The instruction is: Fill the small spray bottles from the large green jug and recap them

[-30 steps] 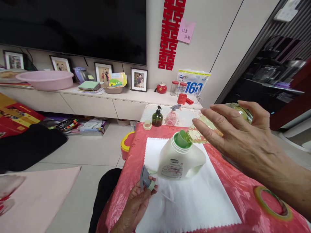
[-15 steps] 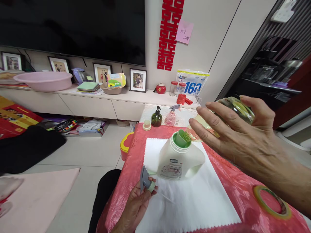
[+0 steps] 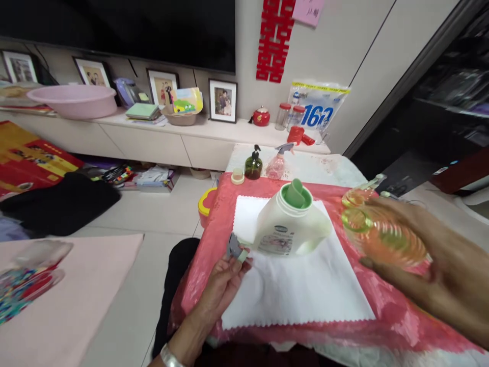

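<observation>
My left hand (image 3: pixel 223 280) grips a grey trigger spray head (image 3: pixel 234 245) with a pale green collar, just left of a white detergent jug. That jug (image 3: pixel 280 229) stands upright on a white cloth (image 3: pixel 301 300), its green-lined mouth uncovered. At the right, my right hand (image 3: pixel 443 255), smeared by motion, is wrapped round a clear yellow-green spray bottle (image 3: pixel 397 239), ribbed and tilted on its side above the table. The bottle's mouth points left, apart from the jug. Behind it is another clear yellowish container (image 3: pixel 361 196), partly hidden.
A green pump bottle (image 3: pixel 253 164), a pink spray bottle (image 3: pixel 275 164) and a pale cap (image 3: pixel 237 176) stand at the back of the red-covered table (image 3: pixel 206 255). Beyond is a low cabinet (image 3: pixel 206 145) with picture frames and jars. A pink surface (image 3: pixel 95 285) lies at left.
My right hand has moved the bottle away from the jug's mouth, to the right and down. My left hand keeps hold of the spray head. The camera view has shifted.
</observation>
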`<control>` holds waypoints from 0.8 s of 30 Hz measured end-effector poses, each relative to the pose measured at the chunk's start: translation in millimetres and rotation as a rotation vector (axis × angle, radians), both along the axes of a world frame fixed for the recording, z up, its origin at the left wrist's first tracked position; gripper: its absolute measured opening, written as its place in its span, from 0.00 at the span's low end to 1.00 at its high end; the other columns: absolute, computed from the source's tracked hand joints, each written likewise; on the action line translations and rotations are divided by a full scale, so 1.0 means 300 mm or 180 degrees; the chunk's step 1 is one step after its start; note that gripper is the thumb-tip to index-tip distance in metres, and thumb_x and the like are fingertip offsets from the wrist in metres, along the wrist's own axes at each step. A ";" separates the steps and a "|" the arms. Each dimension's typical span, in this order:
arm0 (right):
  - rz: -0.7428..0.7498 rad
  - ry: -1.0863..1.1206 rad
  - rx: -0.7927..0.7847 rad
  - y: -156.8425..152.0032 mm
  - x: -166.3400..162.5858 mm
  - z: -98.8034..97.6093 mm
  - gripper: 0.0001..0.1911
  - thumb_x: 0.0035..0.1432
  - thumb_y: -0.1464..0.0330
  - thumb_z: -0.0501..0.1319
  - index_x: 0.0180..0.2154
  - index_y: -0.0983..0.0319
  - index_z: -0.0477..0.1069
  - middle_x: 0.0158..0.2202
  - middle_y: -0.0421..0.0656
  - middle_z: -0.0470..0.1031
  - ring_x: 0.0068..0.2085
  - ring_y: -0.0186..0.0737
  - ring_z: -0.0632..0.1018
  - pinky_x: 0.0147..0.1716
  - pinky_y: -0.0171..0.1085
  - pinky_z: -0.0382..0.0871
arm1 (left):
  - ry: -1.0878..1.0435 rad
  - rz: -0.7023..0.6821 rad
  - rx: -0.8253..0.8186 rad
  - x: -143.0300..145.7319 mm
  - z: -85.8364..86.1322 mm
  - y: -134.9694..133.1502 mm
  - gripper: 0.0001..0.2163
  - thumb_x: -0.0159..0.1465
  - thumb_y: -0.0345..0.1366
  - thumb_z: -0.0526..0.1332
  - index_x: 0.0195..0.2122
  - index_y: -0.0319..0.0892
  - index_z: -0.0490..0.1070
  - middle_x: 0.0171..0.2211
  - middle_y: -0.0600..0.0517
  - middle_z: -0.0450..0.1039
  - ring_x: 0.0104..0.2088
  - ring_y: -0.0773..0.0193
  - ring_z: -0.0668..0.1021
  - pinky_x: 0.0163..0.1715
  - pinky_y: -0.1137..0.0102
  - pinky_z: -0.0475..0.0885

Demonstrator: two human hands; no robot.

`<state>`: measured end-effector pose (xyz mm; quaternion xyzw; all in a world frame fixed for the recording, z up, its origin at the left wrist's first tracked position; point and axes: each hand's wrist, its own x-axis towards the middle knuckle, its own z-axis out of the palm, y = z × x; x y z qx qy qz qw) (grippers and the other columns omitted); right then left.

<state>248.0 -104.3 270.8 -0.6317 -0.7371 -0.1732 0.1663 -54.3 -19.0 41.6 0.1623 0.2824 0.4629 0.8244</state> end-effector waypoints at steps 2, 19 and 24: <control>0.0057 0.0234 -0.0345 -0.062 0.000 -0.089 0.31 0.72 0.48 0.55 0.68 0.54 0.61 0.61 0.43 0.68 0.54 0.48 0.76 0.39 0.42 0.75 | -0.0064 0.0038 -0.0109 -0.002 0.027 0.001 0.14 0.52 0.33 0.80 0.37 0.41 0.80 0.41 0.50 0.83 0.39 0.64 0.83 0.49 0.68 0.77; 0.0032 0.0649 -0.1137 -0.213 -0.175 -0.514 0.31 0.67 0.67 0.56 0.69 0.60 0.55 0.61 0.54 0.62 0.58 0.53 0.70 0.50 0.52 0.73 | 0.0060 0.0271 -0.0354 -0.002 0.112 -0.007 0.12 0.53 0.30 0.78 0.33 0.40 0.77 0.42 0.51 0.82 0.42 0.63 0.82 0.52 0.67 0.78; 0.0144 0.0954 -0.1048 -0.204 -0.210 -0.522 0.31 0.72 0.62 0.55 0.71 0.60 0.51 0.62 0.53 0.61 0.59 0.52 0.69 0.51 0.50 0.74 | 0.0113 0.0197 -0.0229 0.031 0.132 -0.038 0.14 0.49 0.32 0.81 0.32 0.39 0.78 0.40 0.52 0.83 0.41 0.65 0.83 0.50 0.70 0.77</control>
